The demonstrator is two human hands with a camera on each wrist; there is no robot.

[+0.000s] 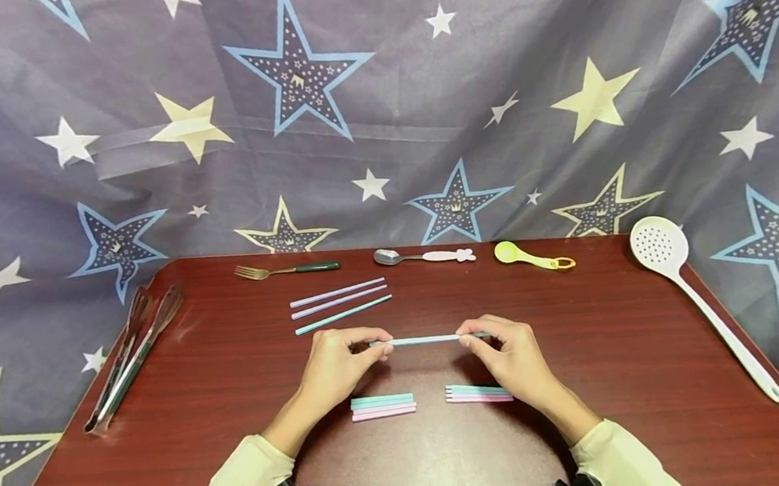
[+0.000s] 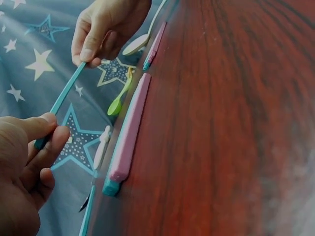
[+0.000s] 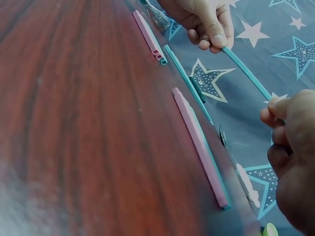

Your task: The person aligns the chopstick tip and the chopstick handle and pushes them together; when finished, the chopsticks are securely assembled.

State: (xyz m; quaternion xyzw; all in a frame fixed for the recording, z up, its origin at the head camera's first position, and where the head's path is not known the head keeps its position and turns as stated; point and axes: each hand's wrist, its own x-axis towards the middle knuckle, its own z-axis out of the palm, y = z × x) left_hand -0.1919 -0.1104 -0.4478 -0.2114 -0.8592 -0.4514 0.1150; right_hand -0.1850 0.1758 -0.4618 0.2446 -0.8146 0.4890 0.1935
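A thin teal chopstick [image 1: 424,340] is held level above the table between both hands. My left hand [image 1: 341,365] pinches its left end between thumb and fingers, and my right hand [image 1: 508,353] pinches it near the right end. Just below the left hand lies a row of short teal and pink stick pieces [image 1: 383,411]. A matching row of short pieces [image 1: 479,397] lies under the right hand; in the left wrist view the pink piece [image 2: 132,130] is seen close up. Beyond the left hand rest two purple chopsticks [image 1: 338,292] and one teal chopstick [image 1: 343,314].
Along the back edge lie a fork [image 1: 292,269], a spoon with a white handle [image 1: 434,256] and a yellow-green measuring spoon [image 1: 533,256]. Metal tongs with green handles [image 1: 131,365] lie at the left edge, a white skimmer [image 1: 706,305] at the right. A star-patterned cloth [image 1: 376,118] hangs behind.
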